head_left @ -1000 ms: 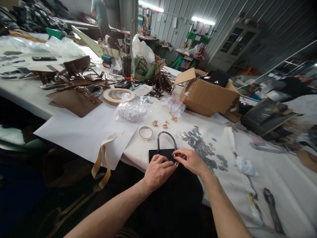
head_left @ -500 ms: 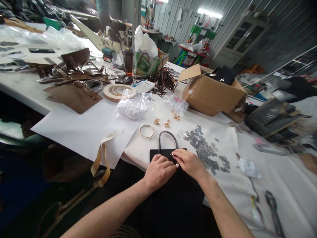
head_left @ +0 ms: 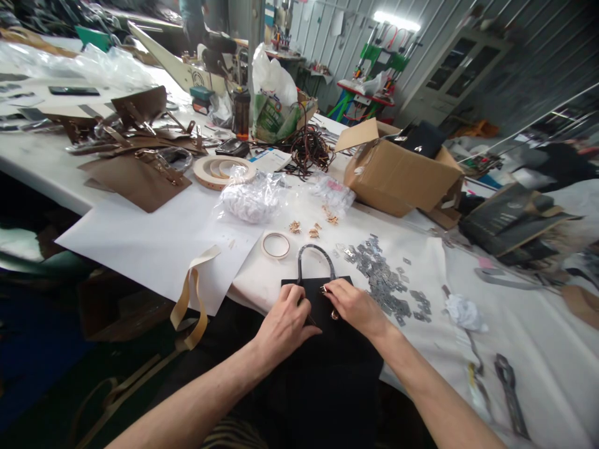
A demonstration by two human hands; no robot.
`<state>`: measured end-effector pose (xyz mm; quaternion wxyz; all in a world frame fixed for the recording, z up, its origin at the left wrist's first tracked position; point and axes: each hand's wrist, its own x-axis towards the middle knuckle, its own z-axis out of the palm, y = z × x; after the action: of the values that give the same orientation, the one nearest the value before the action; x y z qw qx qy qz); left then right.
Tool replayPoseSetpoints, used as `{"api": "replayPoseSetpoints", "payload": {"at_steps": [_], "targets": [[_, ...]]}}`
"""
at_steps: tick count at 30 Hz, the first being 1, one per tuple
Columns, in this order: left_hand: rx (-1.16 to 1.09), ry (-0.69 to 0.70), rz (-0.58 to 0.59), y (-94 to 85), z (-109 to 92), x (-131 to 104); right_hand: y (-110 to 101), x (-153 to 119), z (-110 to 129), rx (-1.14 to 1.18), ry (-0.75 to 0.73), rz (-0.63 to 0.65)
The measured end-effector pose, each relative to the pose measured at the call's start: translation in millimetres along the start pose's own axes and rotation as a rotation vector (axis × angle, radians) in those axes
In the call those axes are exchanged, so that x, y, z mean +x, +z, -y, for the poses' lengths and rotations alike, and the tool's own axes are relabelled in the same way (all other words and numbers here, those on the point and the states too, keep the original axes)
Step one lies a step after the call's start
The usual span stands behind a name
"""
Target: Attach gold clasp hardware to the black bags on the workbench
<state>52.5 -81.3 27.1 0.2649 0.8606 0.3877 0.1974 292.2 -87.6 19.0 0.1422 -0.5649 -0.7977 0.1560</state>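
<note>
From my remote seat I see a workshop with a corrugated wall point(head_left: 321, 37), a green machine point(head_left: 381, 62) and a cabinet point(head_left: 461, 68) at the far side, and a person point(head_left: 191, 22) standing far left. A white table point(head_left: 253, 280) crosses the view.

The black bag point(head_left: 321, 346) is at its near edge, in the middle, its curved handle point(head_left: 314, 247) pointing far; its lower part merges into dark, so I can't make out where it ends. My left hand point(head_left: 285, 317) rests on the bag's upper left part, fingers curled, thumb reaching right; I can't tell whether they grip anything. My right hand point(head_left: 353, 305) has thumb and fingertips pinched narrow on a small gold fitting point(head_left: 323, 290) near the handle's right foot. A second gold piece point(head_left: 334, 315) shows just below those fingers.

Beyond the handle sit small piles of gold parts point(head_left: 314, 232), with a tape roll point(head_left: 276, 257) to its left. Gray metal plates point(head_left: 384, 277) spread to the right, and a cardboard box point(head_left: 405, 178) stands farther back. Left, a white sheet point(head_left: 159, 249) lies under brown leather pieces point(head_left: 150, 190).
</note>
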Motion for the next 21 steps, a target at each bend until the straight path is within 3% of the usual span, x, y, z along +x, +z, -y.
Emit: {"api": "replayPoseSetpoints", "payload": {"at_steps": [10,21], "targets": [[0.102,-0.162,-0.165,0.1,-4.3,-12.7,11.1,-6.1,1.3,-0.083,-0.008,-0.025],[-0.286,-0.417,-0.241,-2.0,2.8,-3.9,11.2,-7.3,-0.6,0.091,0.008,-0.059]]}}
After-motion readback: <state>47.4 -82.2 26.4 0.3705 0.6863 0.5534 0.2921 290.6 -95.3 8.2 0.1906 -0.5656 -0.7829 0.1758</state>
